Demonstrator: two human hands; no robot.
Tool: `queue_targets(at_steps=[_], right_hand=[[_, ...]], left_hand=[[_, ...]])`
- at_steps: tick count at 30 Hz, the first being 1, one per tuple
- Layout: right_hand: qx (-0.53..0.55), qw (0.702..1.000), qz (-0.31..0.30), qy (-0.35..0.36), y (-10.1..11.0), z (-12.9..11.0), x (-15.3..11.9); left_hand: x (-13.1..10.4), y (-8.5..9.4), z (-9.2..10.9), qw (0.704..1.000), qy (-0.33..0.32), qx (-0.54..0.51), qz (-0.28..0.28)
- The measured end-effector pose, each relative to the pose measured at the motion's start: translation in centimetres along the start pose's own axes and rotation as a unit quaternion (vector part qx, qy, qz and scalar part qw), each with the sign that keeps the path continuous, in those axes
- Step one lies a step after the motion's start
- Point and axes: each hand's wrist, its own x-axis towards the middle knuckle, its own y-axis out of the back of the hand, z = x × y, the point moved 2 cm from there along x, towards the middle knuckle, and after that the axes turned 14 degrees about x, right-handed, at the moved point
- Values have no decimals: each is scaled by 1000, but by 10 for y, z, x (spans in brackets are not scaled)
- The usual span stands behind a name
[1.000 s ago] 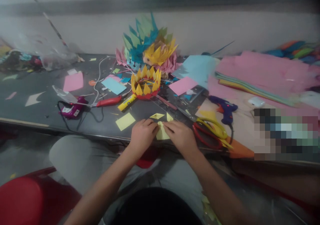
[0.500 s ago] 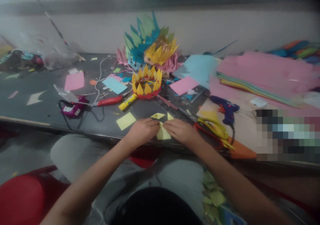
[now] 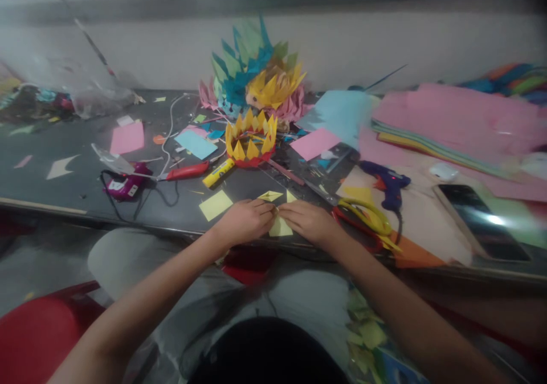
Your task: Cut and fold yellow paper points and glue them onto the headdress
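A small piece of yellow paper (image 3: 281, 228) lies at the table's front edge, pinched along its top between both hands. My left hand (image 3: 250, 220) is closed on its left side, fingertips pressed together. From the right, my right hand (image 3: 311, 221) grips the same paper, its fingers nearly touching the left ones. The fold under the fingertips is hidden. Just beyond the hands sits a folded yellow paper petal (image 3: 270, 196). A flat yellow square (image 3: 216, 205) rests to the left. Farther back stands a yellow and red paper crown (image 3: 251, 139).
Scissors with yellow handles (image 3: 363, 216), a blue glue gun (image 3: 387, 183) and a phone (image 3: 482, 221) lie on the right. To the left are a yellow glue stick (image 3: 219, 173), a red-handled cutter (image 3: 187, 171) and a purple power socket (image 3: 128, 183). Colourful folded paper pieces (image 3: 252, 76) stand behind.
Both hands stay on the yellow paper, with only a slight shift of the fingers. The view has moved a little.
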Motion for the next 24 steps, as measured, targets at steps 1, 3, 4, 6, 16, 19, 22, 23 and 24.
queue_targets(at_steps=[1, 3, 4, 6, 16, 19, 22, 23, 24], right_hand=[[4, 1000, 1, 0, 0, 0, 0], [14, 1000, 0, -5, -1, 1, 0], [18, 1000, -1, -9, -1, 1, 0], [27, 999, -4, -21, -1, 2, 0], [51, 997, -13, -56, -1, 3, 0], [53, 997, -7, -51, -1, 3, 0], [47, 998, -6, -33, -1, 3, 0], [44, 999, -7, -22, -1, 3, 0], [43, 999, -8, -11, -1, 3, 0]], left_hand=[[1, 0, 0, 1000, -3, 1, -3], [1, 1, 0, 1000, -11, -3, -12], [1, 1, -1, 1000, -15, -6, -16], [1, 1, -2, 1000, -21, -12, -17], [-4, -2, -2, 999, -24, -10, 28], [-4, -1, -2, 999, -23, -11, 28], [-4, 1, -2, 999, -18, -20, 20], [-4, 1, -2, 999, -15, -26, 15], [-4, 1, -2, 999, -13, -33, 10]])
